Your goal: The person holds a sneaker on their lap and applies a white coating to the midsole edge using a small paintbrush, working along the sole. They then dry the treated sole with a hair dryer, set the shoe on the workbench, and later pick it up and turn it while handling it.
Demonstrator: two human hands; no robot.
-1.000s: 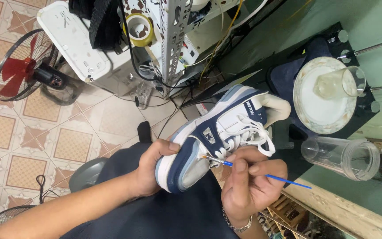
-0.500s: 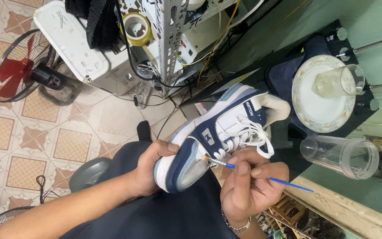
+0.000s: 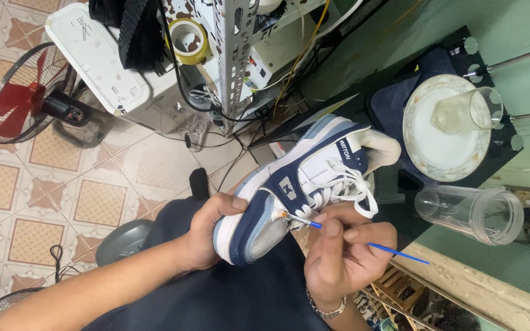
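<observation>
- Tiled floor (image 3: 99,184) with a brown patterned motif lies below the seated person, whose dark-clothed lap fills the lower middle.
- Right hand (image 3: 348,257): fingers pinched closed around a thin blue paintbrush (image 3: 363,243), whose tip touches the shoe's side near the toe.
- Left hand (image 3: 207,230): clasped around the toe end of a navy, white and grey sneaker (image 3: 302,184), thumb on the sole edge; the shoe is held above the lap, tilted, heel pointing up and right.
- Near the heel, a white plate (image 3: 443,147) bears an overturned glass (image 3: 467,110); a clear plastic jar (image 3: 473,211) lies on its side just below.
- Upper left: a red-bladed fan (image 3: 29,101), a white box-shaped appliance (image 3: 102,58), a roll of yellow tape (image 3: 186,40).
</observation>
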